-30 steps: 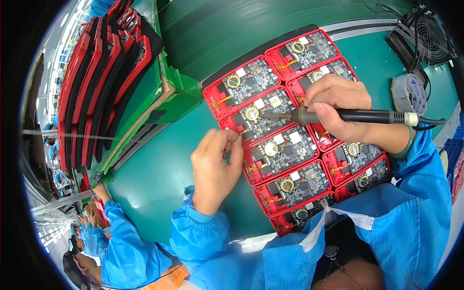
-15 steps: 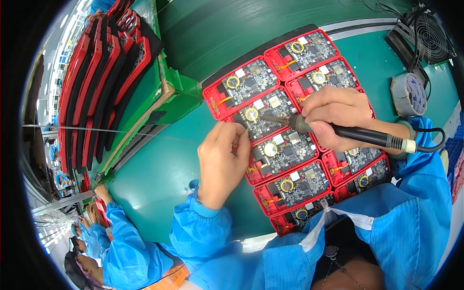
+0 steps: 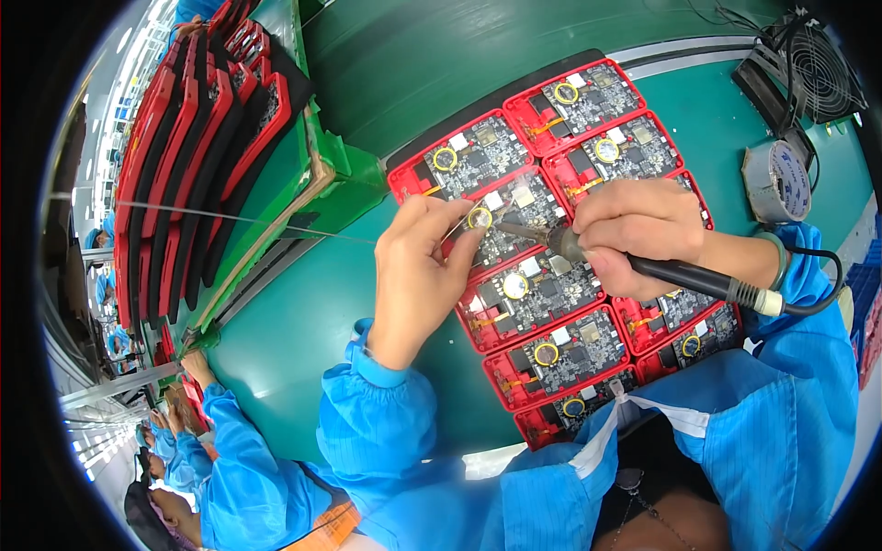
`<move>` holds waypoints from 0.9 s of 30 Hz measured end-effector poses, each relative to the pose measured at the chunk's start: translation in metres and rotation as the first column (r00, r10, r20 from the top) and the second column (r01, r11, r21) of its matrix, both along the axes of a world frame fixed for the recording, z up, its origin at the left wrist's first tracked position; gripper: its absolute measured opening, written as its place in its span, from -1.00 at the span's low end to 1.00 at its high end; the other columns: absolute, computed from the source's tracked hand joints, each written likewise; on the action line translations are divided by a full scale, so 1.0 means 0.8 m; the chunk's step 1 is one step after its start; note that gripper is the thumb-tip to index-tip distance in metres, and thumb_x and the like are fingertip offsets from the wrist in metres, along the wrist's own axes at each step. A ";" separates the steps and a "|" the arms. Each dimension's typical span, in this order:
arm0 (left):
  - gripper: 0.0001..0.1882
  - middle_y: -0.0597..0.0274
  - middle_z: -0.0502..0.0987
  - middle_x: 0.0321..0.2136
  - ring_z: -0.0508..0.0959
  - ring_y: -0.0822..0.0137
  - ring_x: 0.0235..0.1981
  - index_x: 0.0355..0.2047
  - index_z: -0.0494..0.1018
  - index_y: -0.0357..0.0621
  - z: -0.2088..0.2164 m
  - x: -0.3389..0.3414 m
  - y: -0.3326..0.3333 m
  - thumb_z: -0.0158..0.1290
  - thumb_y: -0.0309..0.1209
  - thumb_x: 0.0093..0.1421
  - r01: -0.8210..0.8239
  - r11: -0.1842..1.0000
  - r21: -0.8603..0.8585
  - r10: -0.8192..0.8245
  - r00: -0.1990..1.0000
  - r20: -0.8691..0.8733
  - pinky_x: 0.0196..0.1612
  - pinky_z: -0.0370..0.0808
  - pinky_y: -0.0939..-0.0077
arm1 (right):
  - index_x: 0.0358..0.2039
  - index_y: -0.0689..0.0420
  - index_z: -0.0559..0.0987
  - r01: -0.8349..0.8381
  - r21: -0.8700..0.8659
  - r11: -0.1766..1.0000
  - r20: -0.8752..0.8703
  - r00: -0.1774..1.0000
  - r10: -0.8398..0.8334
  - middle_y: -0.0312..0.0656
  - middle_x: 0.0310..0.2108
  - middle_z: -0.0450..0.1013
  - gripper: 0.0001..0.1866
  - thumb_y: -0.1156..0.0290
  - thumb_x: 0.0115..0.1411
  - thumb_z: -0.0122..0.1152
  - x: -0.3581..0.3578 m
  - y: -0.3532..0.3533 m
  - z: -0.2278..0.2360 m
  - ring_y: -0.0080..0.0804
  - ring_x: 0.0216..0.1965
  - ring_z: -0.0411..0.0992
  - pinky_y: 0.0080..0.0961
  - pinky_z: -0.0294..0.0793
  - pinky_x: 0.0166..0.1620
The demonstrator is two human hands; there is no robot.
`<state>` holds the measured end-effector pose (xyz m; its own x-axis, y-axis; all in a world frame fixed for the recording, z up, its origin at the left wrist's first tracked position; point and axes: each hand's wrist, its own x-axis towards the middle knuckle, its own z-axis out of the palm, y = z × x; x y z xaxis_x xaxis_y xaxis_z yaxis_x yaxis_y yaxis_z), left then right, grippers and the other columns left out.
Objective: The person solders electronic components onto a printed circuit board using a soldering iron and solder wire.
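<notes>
My right hand point(image 3: 638, 234) grips a soldering iron point(image 3: 684, 275) with a black handle. Its tip points left, down at a circuit board point(image 3: 524, 197) in a red housing, beside a round coin cell with a yellow ring point(image 3: 480, 218). On the other side of that cell, my left hand point(image 3: 418, 266) pinches a thin solder wire point(image 3: 312, 232), its fingers over the housing's left end. The wire trails off to the left. Several similar red housings point(image 3: 551, 354) with boards, yellow-ringed cells and orange flex strips lie in two columns on a black tray point(image 3: 542, 81).
Stacked black trays with red housings point(image 3: 165, 184) stand at the left behind a green-taped box edge point(image 3: 349, 179). A tape roll point(image 3: 776, 181) and a black fan point(image 3: 822, 69) are at the right. A co-worker in blue point(image 3: 248, 477) sits at lower left.
My left hand has moved up and slightly inward, and its thumb and fingers now reach the coin cell. The solder wire has shifted with it. The iron's tip stays almost in place.
</notes>
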<state>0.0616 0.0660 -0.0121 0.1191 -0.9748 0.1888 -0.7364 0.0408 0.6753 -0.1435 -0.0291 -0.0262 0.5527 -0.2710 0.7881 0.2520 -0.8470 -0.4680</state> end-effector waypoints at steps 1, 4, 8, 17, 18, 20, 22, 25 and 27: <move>-0.77 0.29 0.38 -0.56 0.19 0.56 -0.67 -0.34 0.50 -0.30 -0.003 0.002 -0.002 0.16 -0.63 -0.08 0.016 1.000 -0.008 -0.015 1.000 0.018 -0.63 0.17 0.66 | -0.59 0.31 0.48 -0.005 -0.003 1.000 0.002 1.000 0.005 -0.07 -0.54 0.43 -0.93 0.56 -0.12 0.12 0.000 0.000 -0.001 -0.35 -0.64 0.43 -0.56 0.45 -0.63; -0.79 0.28 0.39 -0.55 0.19 0.56 -0.68 -0.35 0.50 -0.30 -0.003 0.001 -0.005 0.17 -0.63 -0.08 0.035 0.999 -0.015 -0.035 0.999 0.037 -0.63 0.17 0.65 | -0.59 0.31 0.48 0.001 -0.026 1.000 -0.007 1.000 -0.001 -0.08 -0.55 0.43 -0.92 0.55 -0.11 0.12 -0.002 0.002 0.003 -0.36 -0.65 0.43 -0.57 0.44 -0.65; -0.79 0.26 0.40 -0.54 0.20 0.55 -0.68 -0.35 0.50 -0.29 -0.002 0.001 -0.004 0.17 -0.62 -0.07 0.031 0.999 0.008 -0.032 0.998 0.061 -0.63 0.18 0.65 | -0.59 0.30 0.48 -0.008 -0.024 1.000 -0.006 1.000 0.008 -0.08 -0.54 0.43 -0.92 0.55 -0.12 0.13 0.000 0.001 0.004 -0.36 -0.65 0.43 -0.58 0.43 -0.65; -0.80 0.26 0.40 -0.54 0.23 0.52 -0.68 -0.36 0.51 -0.27 -0.005 0.001 -0.006 0.16 -0.61 -0.07 0.048 0.998 0.026 -0.050 0.997 0.062 -0.62 0.20 0.62 | -0.58 0.31 0.48 -0.008 -0.047 0.999 -0.004 1.000 0.008 -0.07 -0.54 0.43 -0.93 0.57 -0.14 0.13 -0.002 0.001 0.002 -0.35 -0.65 0.43 -0.57 0.44 -0.65; -0.80 0.26 0.40 -0.54 0.23 0.52 -0.68 -0.36 0.51 -0.27 -0.005 0.002 -0.005 0.16 -0.61 -0.07 0.047 0.999 0.027 -0.049 0.997 0.064 -0.62 0.20 0.62 | -0.58 0.32 0.48 -0.020 -0.031 0.999 0.023 1.000 0.021 -0.06 -0.54 0.43 -0.93 0.58 -0.14 0.11 -0.003 -0.001 0.001 -0.35 -0.64 0.43 -0.57 0.45 -0.64; -0.81 0.26 0.40 -0.54 0.23 0.52 -0.68 -0.37 0.51 -0.27 -0.004 0.002 -0.004 0.16 -0.61 -0.07 0.041 0.998 0.039 -0.043 0.998 0.048 -0.61 0.20 0.62 | -0.59 0.34 0.47 -0.025 -0.012 1.000 0.056 0.998 0.025 -0.02 -0.54 0.43 -0.93 0.59 -0.11 0.07 -0.007 -0.002 0.004 -0.33 -0.63 0.44 -0.55 0.47 -0.60; -0.80 0.26 0.40 -0.54 0.23 0.52 -0.68 -0.36 0.51 -0.28 -0.004 0.001 -0.004 0.16 -0.61 -0.07 0.040 0.999 0.034 -0.041 0.998 0.045 -0.61 0.20 0.62 | -0.61 0.32 0.47 0.002 0.015 1.000 0.094 0.996 -0.003 -0.07 -0.57 0.42 -0.94 0.58 -0.13 0.11 -0.003 -0.001 0.003 -0.36 -0.66 0.41 -0.57 0.41 -0.64; -0.79 0.26 0.39 -0.54 0.23 0.53 -0.68 -0.34 0.50 -0.28 -0.003 -0.001 -0.006 0.15 -0.62 -0.06 0.041 0.998 0.043 -0.043 0.999 0.033 -0.61 0.20 0.63 | -0.64 0.30 0.47 0.031 0.046 0.998 0.130 0.991 -0.037 -0.11 -0.60 0.41 -0.93 0.58 -0.15 0.16 -0.002 -0.005 -0.001 -0.40 -0.71 0.38 -0.60 0.35 -0.69; -0.79 0.26 0.39 -0.54 0.23 0.53 -0.68 -0.33 0.50 -0.29 -0.002 -0.001 -0.007 0.15 -0.62 -0.05 0.036 0.998 0.051 -0.038 0.999 0.026 -0.61 0.21 0.64 | -0.64 0.30 0.46 0.032 0.067 0.997 0.140 0.989 -0.041 -0.11 -0.60 0.41 -0.93 0.58 -0.14 0.16 -0.001 -0.006 -0.002 -0.41 -0.72 0.37 -0.62 0.34 -0.70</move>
